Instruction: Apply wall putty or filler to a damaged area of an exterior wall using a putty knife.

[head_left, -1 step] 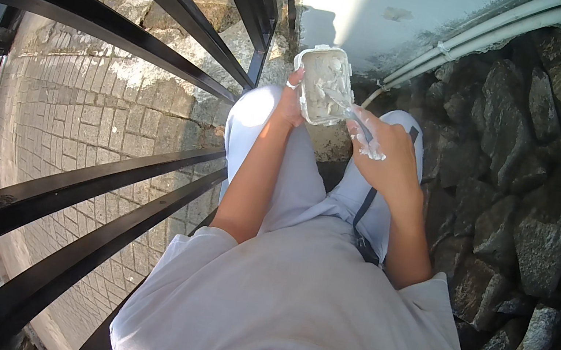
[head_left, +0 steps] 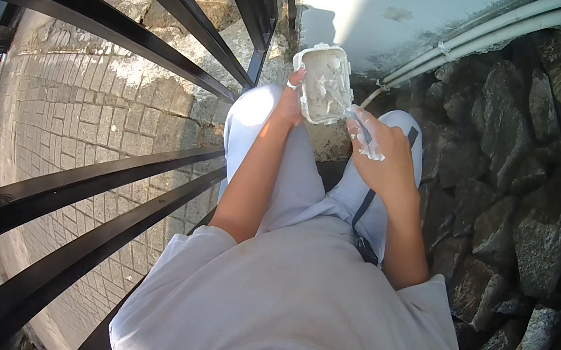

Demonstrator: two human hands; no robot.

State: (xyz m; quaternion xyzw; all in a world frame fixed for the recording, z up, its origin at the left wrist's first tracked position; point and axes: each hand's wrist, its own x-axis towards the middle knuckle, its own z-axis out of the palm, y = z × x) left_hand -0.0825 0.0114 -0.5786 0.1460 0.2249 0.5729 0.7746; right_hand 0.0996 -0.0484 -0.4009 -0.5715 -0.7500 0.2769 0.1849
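Note:
Above my knees, my left hand (head_left: 290,105) grips a white, roughly rectangular plastic tub (head_left: 346,81) by its left side, thumb over the rim. White paste (head_left: 328,79) coats the tub's inside. From the right, my right hand (head_left: 392,153) is closed around a putty knife (head_left: 368,139) whose handle is smeared with the same paste. The knife's thin blade reaches over the tub's near right rim into the paste; its tip is hard to make out. Paste also sticks to the right hand's fingers.
Black metal fence bars (head_left: 88,169) run close along my left, with brick paving (head_left: 104,119) beyond. Rough dark stones (head_left: 486,232) cover the right side. Ahead stand a white wall (head_left: 396,16) and white pipes (head_left: 481,42) along its foot.

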